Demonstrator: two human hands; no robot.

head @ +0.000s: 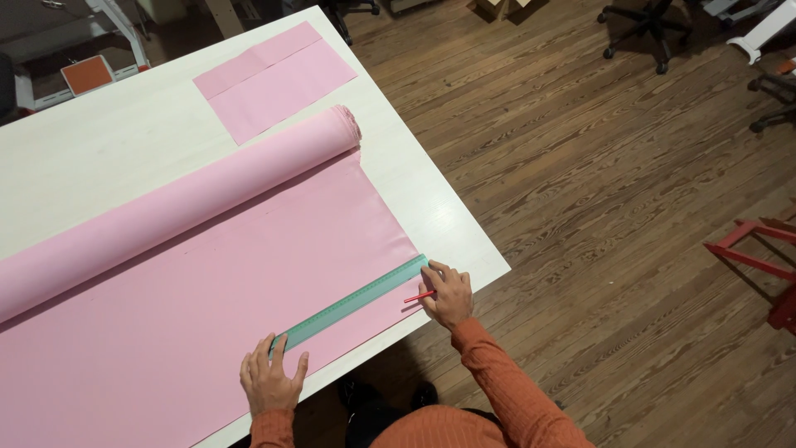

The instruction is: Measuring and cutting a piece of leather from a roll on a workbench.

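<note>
- The right hand (pixel 448 294) pinches a red pencil (pixel 419 296), its tip against the far end of a green ruler (pixel 352 302).
- The left hand (pixel 270 381) lies flat, fingers spread, pressing down the ruler's near end.
- The ruler lies along the near edge of pink fabric (pixel 207 315), unrolled from a thick pink roll (pixel 174 203).
- A separate pink piece (pixel 274 79) lies beyond the roll.
- All rest on a white table (pixel 99 141) above a brown wooden floor (pixel 597 191), with office chairs (pixel 651 25) far off.

Head camera looks steeply down, close over table (pixel 99 158) corner and floor (pixel 597 207)
</note>
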